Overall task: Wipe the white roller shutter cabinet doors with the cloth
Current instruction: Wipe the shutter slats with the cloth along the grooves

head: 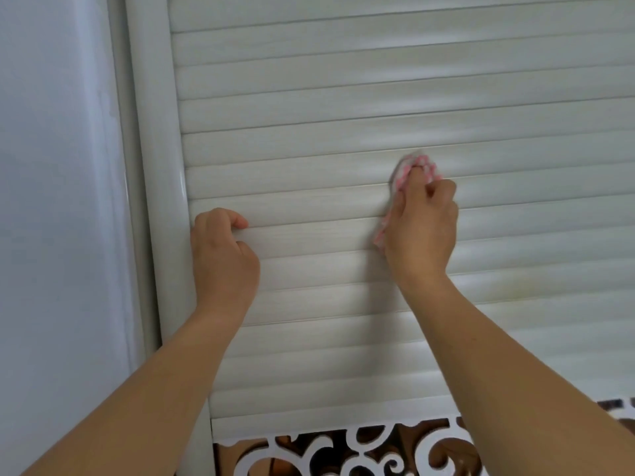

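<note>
A person's right hand (421,225) grips a pink-and-white cloth (412,173), bunched and pressed to a slat of the white roller shutter door (343,108), seemingly to work its groove; the left hand (223,249), fingers curled and holding nothing, braces against the slats beside the rounded frame post (151,132); white scrollwork trim (343,451) runs below; nothing blocks the stroke.

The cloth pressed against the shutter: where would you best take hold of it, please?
Take the cloth at its bunched upper part, coming from the front as the right hand does: it lies flat against the slats, so only the front is free.
</note>
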